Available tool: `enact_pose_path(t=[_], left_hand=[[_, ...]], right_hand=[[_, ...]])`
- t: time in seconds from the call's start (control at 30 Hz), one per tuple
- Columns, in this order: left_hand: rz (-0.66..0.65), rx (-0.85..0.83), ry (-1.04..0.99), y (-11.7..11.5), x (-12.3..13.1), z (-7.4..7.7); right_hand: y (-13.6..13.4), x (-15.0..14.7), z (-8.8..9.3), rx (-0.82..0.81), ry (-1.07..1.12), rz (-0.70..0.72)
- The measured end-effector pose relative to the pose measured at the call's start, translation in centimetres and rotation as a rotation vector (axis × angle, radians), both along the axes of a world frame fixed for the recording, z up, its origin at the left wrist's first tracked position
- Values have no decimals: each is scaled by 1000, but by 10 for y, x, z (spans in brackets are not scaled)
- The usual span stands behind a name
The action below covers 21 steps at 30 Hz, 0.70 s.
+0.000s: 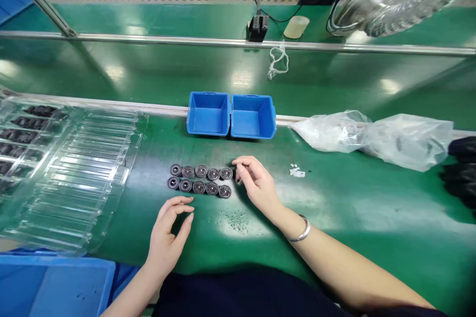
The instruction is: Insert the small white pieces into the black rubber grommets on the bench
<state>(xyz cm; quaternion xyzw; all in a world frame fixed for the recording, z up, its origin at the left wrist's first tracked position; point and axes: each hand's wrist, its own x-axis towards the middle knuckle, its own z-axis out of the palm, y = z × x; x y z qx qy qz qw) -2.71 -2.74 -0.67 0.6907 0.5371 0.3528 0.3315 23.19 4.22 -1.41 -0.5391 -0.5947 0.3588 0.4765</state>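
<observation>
Two rows of small round black parts with swirl-shaped vanes (201, 172) stand side by side on the green work surface (156, 148). At the right end of the rows is my right hand (256, 183), its thumb and fingertips drawn together in a pinch. Whatever lies between those fingertips is too small and hidden to name. My left hand (169, 230) hovers in front of the near row, fingers curved and apart, with nothing in it. Tiny dark bits (238, 220) are scattered on the surface between my hands. Small white pieces (297, 172) lie right of my right hand.
Two blue bins (208, 121) stand behind the rows. Clear plastic trays (85, 173), some holding black parts, are at left. Plastic bags (405, 138) and black items (461, 173) lie at right. A blue crate (55, 282) is at lower left; a metal rail (167, 39) crosses behind.
</observation>
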Motion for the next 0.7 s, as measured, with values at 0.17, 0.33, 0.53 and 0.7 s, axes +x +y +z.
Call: enact_pose_path(t=[0.17, 0.33, 0.53, 0.7], left_hand=[[-25, 40, 93, 1, 4, 2], [-49, 36, 110, -1, 0, 12], [245, 143, 58, 14, -50, 38], [642, 252, 84, 19, -126, 45]], right_hand=[[3, 2, 4, -7, 33, 37], [3, 5, 5, -37, 104, 37], [6, 10, 5, -88, 126, 49], [3, 12, 7, -139, 29, 39]])
